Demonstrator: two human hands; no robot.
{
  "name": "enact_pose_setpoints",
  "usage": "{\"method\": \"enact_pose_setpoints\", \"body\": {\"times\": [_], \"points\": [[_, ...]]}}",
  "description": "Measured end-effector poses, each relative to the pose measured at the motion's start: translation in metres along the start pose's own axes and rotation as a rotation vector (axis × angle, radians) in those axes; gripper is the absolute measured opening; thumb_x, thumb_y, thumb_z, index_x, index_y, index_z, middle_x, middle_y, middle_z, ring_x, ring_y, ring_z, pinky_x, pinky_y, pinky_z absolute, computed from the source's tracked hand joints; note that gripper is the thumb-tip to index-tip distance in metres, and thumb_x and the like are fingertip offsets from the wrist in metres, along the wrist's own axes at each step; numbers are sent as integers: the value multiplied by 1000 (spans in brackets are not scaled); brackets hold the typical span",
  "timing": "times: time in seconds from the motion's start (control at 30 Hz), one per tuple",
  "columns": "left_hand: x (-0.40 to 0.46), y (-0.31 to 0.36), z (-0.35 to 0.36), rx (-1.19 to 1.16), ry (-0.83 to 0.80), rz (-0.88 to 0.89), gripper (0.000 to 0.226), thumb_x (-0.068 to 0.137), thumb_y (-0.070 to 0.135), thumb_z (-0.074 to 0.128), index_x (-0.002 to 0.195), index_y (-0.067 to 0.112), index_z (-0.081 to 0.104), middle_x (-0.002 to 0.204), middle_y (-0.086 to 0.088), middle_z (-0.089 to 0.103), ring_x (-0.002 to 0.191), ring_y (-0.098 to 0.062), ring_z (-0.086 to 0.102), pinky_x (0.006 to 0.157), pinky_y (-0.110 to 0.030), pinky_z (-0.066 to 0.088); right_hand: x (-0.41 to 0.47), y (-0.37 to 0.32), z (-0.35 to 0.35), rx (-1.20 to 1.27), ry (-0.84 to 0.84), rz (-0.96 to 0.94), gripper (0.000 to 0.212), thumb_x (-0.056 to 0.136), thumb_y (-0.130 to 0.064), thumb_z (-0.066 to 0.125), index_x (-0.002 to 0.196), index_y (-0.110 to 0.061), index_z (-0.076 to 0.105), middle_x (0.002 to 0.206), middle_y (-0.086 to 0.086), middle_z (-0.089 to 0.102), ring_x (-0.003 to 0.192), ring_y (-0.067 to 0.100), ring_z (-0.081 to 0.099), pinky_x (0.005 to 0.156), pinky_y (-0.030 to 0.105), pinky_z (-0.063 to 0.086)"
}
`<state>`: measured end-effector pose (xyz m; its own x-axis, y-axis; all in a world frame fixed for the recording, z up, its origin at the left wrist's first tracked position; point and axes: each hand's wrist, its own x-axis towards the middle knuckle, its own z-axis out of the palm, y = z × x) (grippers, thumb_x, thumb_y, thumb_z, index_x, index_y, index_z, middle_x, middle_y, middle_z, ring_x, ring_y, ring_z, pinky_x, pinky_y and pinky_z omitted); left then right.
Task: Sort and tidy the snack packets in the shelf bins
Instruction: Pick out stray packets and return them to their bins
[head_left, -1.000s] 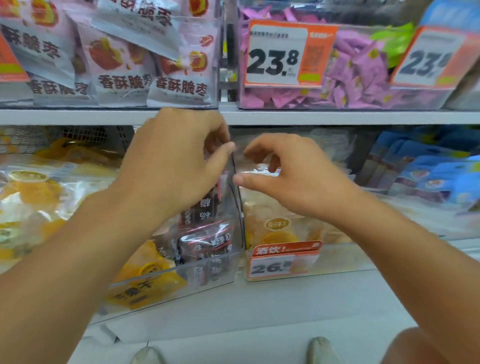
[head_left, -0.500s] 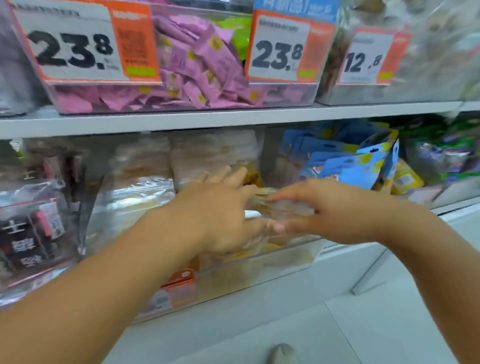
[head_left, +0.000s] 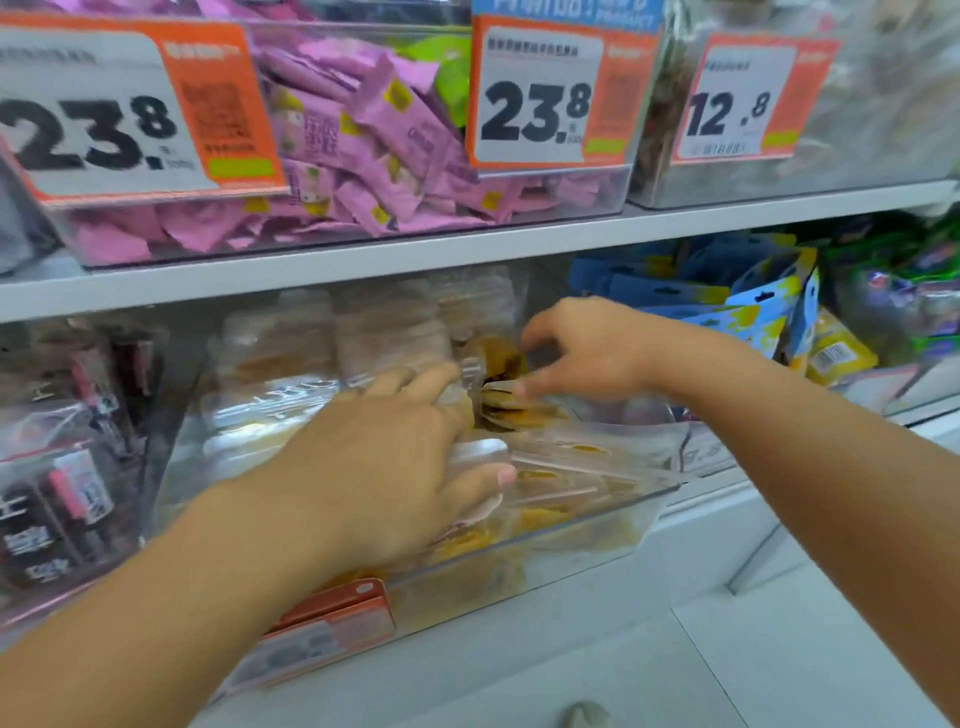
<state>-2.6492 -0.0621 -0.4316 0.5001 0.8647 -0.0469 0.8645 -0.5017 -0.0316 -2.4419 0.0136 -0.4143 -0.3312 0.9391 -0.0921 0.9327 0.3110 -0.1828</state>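
Head cam: upper shelf has clear bin of pink packets w/ two orange tags reading "23.8" and; next bin's tag reads "12.8". Lower shelf: clear bin of clear-wrapped yellow snack packets, orange tag on its front, print blurred. L hand lies on packets, fingers spread, thumb pressing. R hand pinches a packet edge further back. Dark packets left, blue packs right.

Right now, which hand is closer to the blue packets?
Right. The right hand reaches into the clear bin just left of the blue packets; the left hand lies farther left, on the clear packets.
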Motion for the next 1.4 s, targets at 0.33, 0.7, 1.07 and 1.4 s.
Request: {"method": "enact_pose_setpoints", "body": {"times": [0.33,0.7,1.07,1.4], "points": [[-2,2,-2,-57,-3,11,74,78,84,10,110,33,54,153,14,25,137,-14,29,109,-43,35,57,-7,37,-388,-244,-74,26,89,-35,70,105,-15,63,97,0,65,78,18,58,70,31,48],[104,-9,-20,-70,-164,-62,31,97,28,51,124,32,65,116,1,64,105,-22,58,94,-33,50,38,15,1,-330,64,-102,17,96,-34,61,104,-19,58,88,-4,50,92,23,57,73,30,37],[96,-28,-9,-9,67,-184,43,92,44,55,61,15,48,66,1,43,65,-20,48,53,-28,31,72,26,9,-448,69,-157,34,98,-39,56,123,-17,50,113,8,60,93,28,58,76,35,49],[99,-43,4,-96,59,-82,61,83,60,44,143,52,35,165,15,-9,151,-18,7,123,-39,16,83,19,13,-281,303,-56,35,99,-36,56,123,-11,52,124,14,57,114,35,55,84,37,44]]}}
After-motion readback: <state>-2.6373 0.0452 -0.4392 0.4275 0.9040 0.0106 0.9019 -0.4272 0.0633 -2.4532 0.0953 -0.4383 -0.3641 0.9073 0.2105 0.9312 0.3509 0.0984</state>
